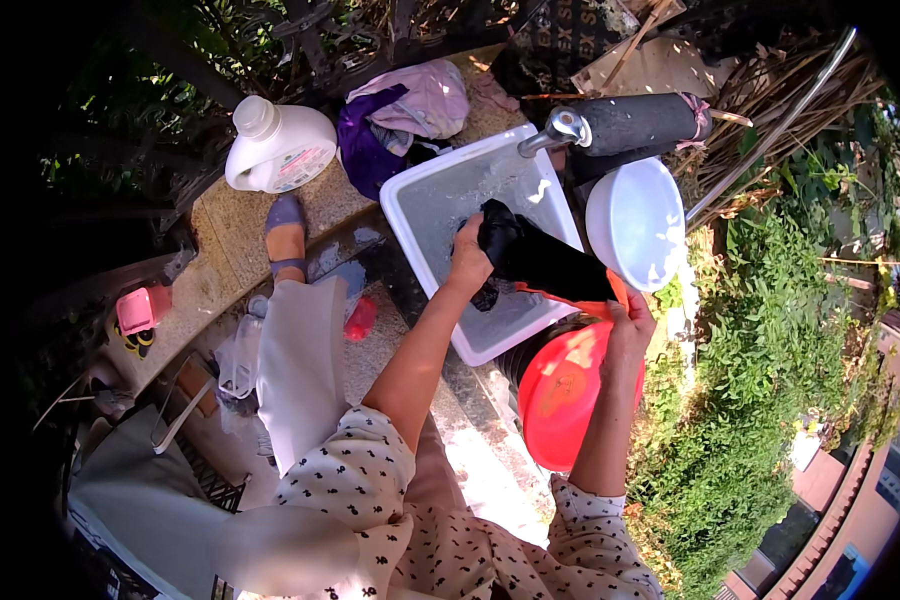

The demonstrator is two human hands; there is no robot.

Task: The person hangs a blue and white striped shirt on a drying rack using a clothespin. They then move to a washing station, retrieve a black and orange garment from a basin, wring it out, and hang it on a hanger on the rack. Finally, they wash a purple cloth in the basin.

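Observation:
A black garment (547,255) with an orange edge is stretched between my two hands over a white rectangular basin (412,247). My left hand (470,255) grips a bunched, wet-looking part of the cloth above the water. At the basin's right side, my right hand (630,322) pinches the orange edge. Part of the garment hangs down towards the water below my left hand. A metal faucet (551,133) reaches over the basin's far rim, and the water beneath it is rippled.
A white round bowl (637,225) and a red basin (570,397) stand to the right. A white detergent jug (285,146) and piled purple and pink clothes (412,105) rest on the stone ledge (225,232). My shoe (285,214) is propped there too.

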